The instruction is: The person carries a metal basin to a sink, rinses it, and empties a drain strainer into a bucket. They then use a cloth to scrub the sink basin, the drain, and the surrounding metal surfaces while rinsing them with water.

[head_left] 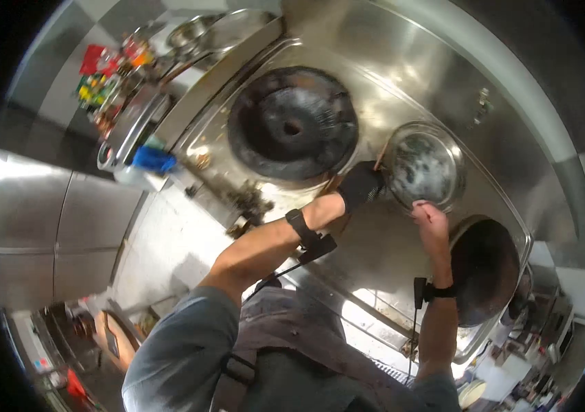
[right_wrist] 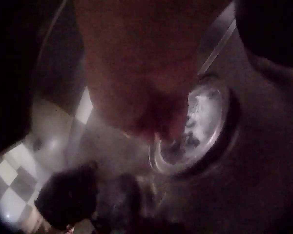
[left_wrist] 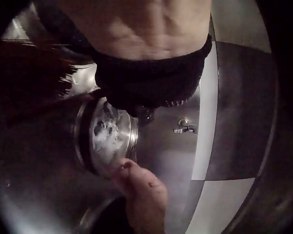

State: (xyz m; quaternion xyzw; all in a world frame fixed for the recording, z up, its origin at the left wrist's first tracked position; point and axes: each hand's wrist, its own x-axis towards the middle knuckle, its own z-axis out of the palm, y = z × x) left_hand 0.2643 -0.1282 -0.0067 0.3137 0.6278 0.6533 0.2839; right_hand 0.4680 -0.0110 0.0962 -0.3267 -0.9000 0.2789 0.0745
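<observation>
In the head view my left hand (head_left: 363,187), in a black glove, is at the left edge of a round metal basin (head_left: 460,165). The gloved fingers curl round a thin brown stick (head_left: 380,156), whose far end is hard to make out. My bare right hand (head_left: 433,223) pinches the basin's near rim between thumb and fingers. Whitish, foamy-looking patches show inside the basin. The left wrist view shows the right hand (left_wrist: 141,192) at the rim and the glove (left_wrist: 149,83) just above the basin. The right wrist view is dark, with the basin (right_wrist: 224,129) beyond the hand.
A big dark wok (head_left: 292,123) sits in the steel cooktop (head_left: 381,89) at the left. Another dark round pan (head_left: 488,275) is to the right of my right hand. A small tap (head_left: 482,106) is on the back panel. Bottles and packets (head_left: 103,75) stand at far left.
</observation>
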